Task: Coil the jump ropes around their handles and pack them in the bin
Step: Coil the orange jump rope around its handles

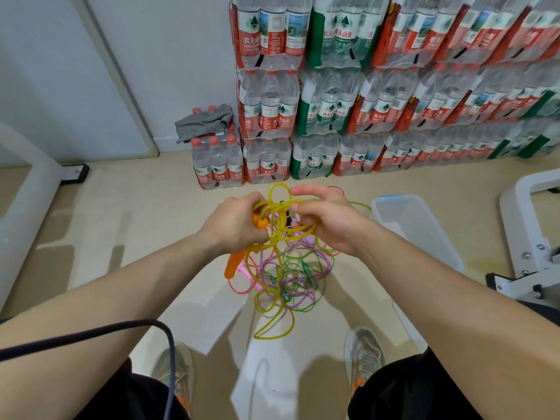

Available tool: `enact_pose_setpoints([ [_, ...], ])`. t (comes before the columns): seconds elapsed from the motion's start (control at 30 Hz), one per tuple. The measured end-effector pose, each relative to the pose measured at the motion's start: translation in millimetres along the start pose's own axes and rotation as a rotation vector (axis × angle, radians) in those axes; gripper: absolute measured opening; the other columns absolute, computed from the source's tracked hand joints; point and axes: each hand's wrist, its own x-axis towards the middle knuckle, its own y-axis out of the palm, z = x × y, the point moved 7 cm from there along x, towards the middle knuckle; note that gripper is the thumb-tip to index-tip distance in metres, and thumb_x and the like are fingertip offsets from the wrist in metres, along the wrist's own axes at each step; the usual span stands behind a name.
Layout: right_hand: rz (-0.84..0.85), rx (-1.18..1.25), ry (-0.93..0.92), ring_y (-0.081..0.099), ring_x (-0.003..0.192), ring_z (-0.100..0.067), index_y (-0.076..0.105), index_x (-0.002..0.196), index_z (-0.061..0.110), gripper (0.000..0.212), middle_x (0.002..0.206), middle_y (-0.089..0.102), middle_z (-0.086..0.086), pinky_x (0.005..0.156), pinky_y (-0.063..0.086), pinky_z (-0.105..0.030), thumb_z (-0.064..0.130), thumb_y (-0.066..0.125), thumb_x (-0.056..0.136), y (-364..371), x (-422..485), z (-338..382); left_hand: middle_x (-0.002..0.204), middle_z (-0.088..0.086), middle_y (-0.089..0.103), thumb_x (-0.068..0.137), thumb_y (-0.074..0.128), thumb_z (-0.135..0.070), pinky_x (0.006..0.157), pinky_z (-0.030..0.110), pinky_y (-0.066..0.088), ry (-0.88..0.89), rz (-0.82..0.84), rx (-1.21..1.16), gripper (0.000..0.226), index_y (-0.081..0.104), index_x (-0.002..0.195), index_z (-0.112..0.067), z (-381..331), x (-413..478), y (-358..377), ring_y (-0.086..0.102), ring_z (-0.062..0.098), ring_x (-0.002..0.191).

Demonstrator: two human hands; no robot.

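Observation:
My left hand (235, 221) grips the orange handles (233, 265) of a yellow jump rope (274, 313), one handle tip showing above my fingers and one hanging below. My right hand (325, 221) pinches loops of that yellow rope beside the left hand. The rope's slack hangs down to the floor. Under my hands lies a tangle of other ropes: a pink rope (239, 291) with pink handles, a green rope (306, 269) with green handles and a purple speckled rope (298, 298). A clear plastic bin (424, 234) stands on the floor to the right of my right hand.
Stacked packs of water bottles (363, 95) line the wall ahead, with a grey cloth (204, 122) on a low pack. A white metal frame (528, 237) stands at right, a white board (18, 207) at left. A dark cable (121, 327) crosses my left arm. My shoes (363, 356) flank the ropes.

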Motion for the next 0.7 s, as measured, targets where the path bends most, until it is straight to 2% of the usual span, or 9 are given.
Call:
enact_pose_setpoints([
  [0.07,0.015,0.04,0.007,0.041,0.045,-0.011,0.062,0.12,0.011,0.034,0.053,0.047,0.004,0.058,0.036,-0.032,-0.005,0.065,0.09,0,-1,0,0.078,-0.005,0.064,0.069,0.077,-0.032,0.062,0.036,0.054,0.002,0.005,-0.011,0.032,0.053,0.089,-0.028,1,1,-2,0.061,0.021,0.074],
  [0.13,-0.016,-0.193,0.015,0.046,0.055,-0.012,0.062,0.12,0.02,0.039,0.062,0.056,0.004,0.052,0.036,-0.027,0.003,0.072,0.087,-4,-1,0,0.078,-0.004,0.064,0.07,0.076,-0.032,0.063,0.037,0.054,0.005,0.004,-0.006,0.03,0.053,0.088,-0.028,1,1,-1,0.061,0.021,0.074],
  [0.23,-0.111,-0.694,-0.013,0.061,0.071,-0.014,0.061,0.112,0.028,0.04,0.092,0.065,0.001,0.058,0.042,-0.026,0.015,0.078,0.079,-10,-1,6,0.078,-0.003,0.064,0.071,0.075,-0.033,0.064,0.04,0.055,0.0,0.001,0.059,0.029,0.053,0.09,-0.028,3,2,0,0.06,0.024,0.074],
  [0.3,-0.195,-0.932,-0.071,0.059,0.072,-0.016,0.06,0.106,0.026,0.031,0.087,0.056,0.007,0.058,0.042,-0.028,0.015,0.073,0.079,-12,-1,13,0.077,-0.003,0.064,0.07,0.074,-0.032,0.064,0.04,0.054,-0.004,-0.002,0.06,0.029,0.053,0.089,-0.027,4,2,0,0.061,0.024,0.074],
  [0.4,-0.331,-1.007,-0.155,0.06,0.079,-0.02,0.062,0.093,0.022,0.01,0.082,0.052,0.013,0.065,0.046,-0.031,0.019,0.066,0.085,-21,-2,21,0.075,-0.004,0.065,0.069,0.074,-0.03,0.062,0.037,0.053,0.004,0.011,0.007,0.027,0.054,0.086,-0.025,2,1,2,0.061,0.023,0.072],
  [0.47,-0.389,-0.914,-0.13,0.058,0.069,-0.019,0.062,0.082,0.018,0.01,0.074,0.061,0.005,0.061,0.043,-0.028,0.023,0.065,0.09,-31,-4,20,0.074,-0.004,0.064,0.069,0.075,-0.028,0.061,0.036,0.052,-0.001,0.02,-0.026,0.027,0.054,0.084,-0.024,1,1,3,0.06,0.022,0.072],
  [0.53,-0.321,-0.506,0.052,0.059,0.069,-0.024,0.063,0.081,0.011,0.017,0.07,0.063,-0.007,0.071,0.055,-0.033,0.02,0.06,0.095,-33,-5,4,0.075,-0.004,0.064,0.068,0.077,-0.029,0.061,0.036,0.053,-0.017,0.017,-0.06,0.028,0.054,0.085,-0.023,3,2,1,0.061,0.021,0.072],
  [0.6,-0.18,-0.064,0.214,0.065,0.078,-0.027,0.062,0.087,0.008,0.019,0.064,0.062,-0.007,0.088,0.057,-0.046,0.015,0.052,0.101,-18,-9,-10,0.077,-0.003,0.065,0.068,0.077,-0.031,0.061,0.037,0.054,-0.033,0.01,-0.066,0.03,0.054,0.085,-0.024,4,2,0,0.062,0.021,0.073],
  [0.7,-0.107,0.144,0.238,0.065,0.06,-0.02,0.057,0.085,0.007,0.019,0.048,0.046,0.0,0.076,0.059,-0.041,0.008,0.046,0.102,-5,-11,-8,0.077,-0.003,0.065,0.067,0.077,-0.03,0.062,0.037,0.053,-0.058,0.008,-0.05,0.03,0.055,0.086,-0.023,5,1,2,0.062,0.021,0.073],
])
